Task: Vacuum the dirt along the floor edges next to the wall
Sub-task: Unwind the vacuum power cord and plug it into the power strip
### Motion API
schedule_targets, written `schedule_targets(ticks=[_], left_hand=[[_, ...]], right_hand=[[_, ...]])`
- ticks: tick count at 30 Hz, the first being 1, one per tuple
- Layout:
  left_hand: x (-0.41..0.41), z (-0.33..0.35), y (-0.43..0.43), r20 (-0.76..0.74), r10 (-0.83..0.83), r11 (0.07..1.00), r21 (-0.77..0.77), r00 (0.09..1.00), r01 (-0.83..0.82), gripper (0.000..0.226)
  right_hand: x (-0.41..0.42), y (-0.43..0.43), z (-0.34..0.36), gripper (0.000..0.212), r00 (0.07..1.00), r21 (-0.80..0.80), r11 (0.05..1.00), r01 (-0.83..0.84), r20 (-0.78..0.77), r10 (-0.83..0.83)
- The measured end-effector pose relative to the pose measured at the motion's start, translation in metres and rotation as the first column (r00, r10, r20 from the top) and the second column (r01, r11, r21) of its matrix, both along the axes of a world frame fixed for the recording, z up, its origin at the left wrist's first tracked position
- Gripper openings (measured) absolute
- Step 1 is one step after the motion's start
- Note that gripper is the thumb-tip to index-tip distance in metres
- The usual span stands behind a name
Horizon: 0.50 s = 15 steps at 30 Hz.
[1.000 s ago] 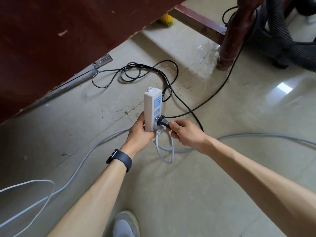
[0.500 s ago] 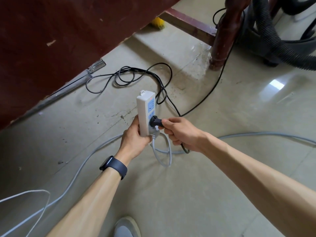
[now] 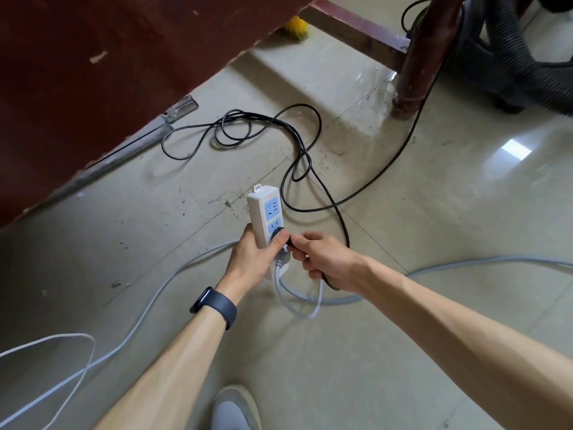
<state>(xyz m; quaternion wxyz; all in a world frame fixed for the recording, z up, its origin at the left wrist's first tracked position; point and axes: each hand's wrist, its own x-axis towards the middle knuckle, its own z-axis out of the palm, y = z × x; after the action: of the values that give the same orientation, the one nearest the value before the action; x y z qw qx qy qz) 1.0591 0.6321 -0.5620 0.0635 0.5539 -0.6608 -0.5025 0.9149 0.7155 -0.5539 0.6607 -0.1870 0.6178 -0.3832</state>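
Vacuum cleaner [image 3: 483, 69] is seen at the far right, a dark body behind a dark red furniture leg [image 3: 415, 63], with its ribbed hose [image 3: 527, 66] curving off to the right. Its black cord [image 3: 341, 219] lies in loose loops on the floor [image 3: 434, 243] and ends at the black plug [image 3: 280, 235], which is held at a white power strip [image 3: 263, 209] in the near middle.

The strip is gripped by the left hand [image 3: 251, 259], the fingers wrapped round its back and the thumb laid against the plug. The plug is pinched by the thumb and forefinger of the right hand [image 3: 328, 262]; the other fingers are curled, and the cord passes under the palm. Whether the pins are fully seated cannot be told.

The plug is judged small, hard and stiff, so it is best held by its body and never by the cord. The strip is light, smooth plastic and would slide away under a push, so it must be braced from behind. The cord is soft and limp, and its loops may catch on the furniture leg when the machine is pulled. The body is probably heavy, while the hose is flexible and is better taken near its rigid end.

Dark specks of dirt [image 3: 229, 203] are scattered on the floor beside the dark red panel [image 3: 93, 72] at the far left.
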Motion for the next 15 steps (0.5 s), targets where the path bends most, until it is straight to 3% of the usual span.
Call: schedule_targets(ticks=[10, 13, 15], left_hand=[[-0.007, 0.0, 0.009, 0.098, 0.112, 0.983, -0.157, 0.989, -0.095, 0.045], [-0.005, 0.001, 0.003, 0.191, 0.015, 0.987, -0.163, 0.982, 0.017, 0.041], [-0.002, 0.002, -0.008, 0.216, -0.086, 0.991, -0.081, 0.973, 0.106, 0.046]], right_hand=[[0.006, -0.008, 0.001, 0.03, 0.996, 0.046, 0.995, 0.085, -0.015, -0.084], [0.004, -0.005, -0.004, 0.029, 0.998, 0.073, 0.996, 0.052, 0.021, -0.054], [0.001, -0.003, -0.005, 0.031, 1.0, 0.08, 0.997, -0.021, -0.013, 0.022]])
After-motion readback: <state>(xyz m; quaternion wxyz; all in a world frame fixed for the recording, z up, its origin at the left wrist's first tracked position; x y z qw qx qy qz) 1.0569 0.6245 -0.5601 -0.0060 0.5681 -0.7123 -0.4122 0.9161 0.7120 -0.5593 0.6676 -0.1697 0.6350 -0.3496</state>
